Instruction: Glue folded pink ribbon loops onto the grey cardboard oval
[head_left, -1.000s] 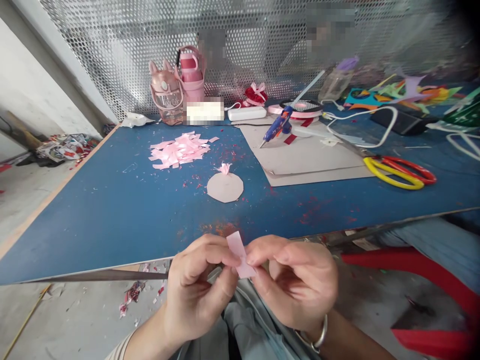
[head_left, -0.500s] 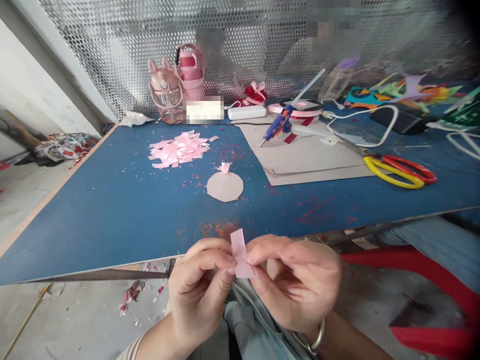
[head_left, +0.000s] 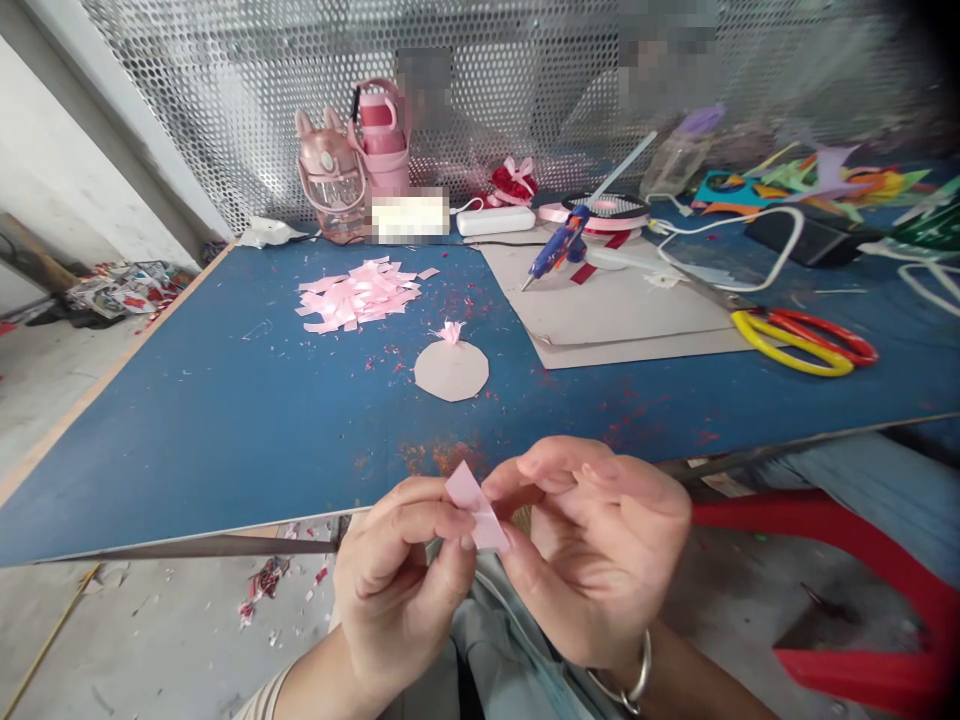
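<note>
Both my hands are in front of the near edge of the blue table, pinching one small pink ribbon strip between them. My left hand grips it with thumb and forefinger from the left. My right hand holds it from the right, its upper fingers lifted and curled. On the table beyond lie a pale paper disc with a small pink ribbon tuft on its far rim, and a pile of cut pink ribbon pieces.
A blue glue gun rests on a grey cardboard sheet. Yellow and red scissors lie to the right. Pink bottles, ribbon spools and cables stand along the perforated metal wall. A red stool is at lower right.
The ribbon strip has tilted to the left between my fingers. My right hand's upper fingers have lifted and opened slightly above it. My left hand stays pinched.
</note>
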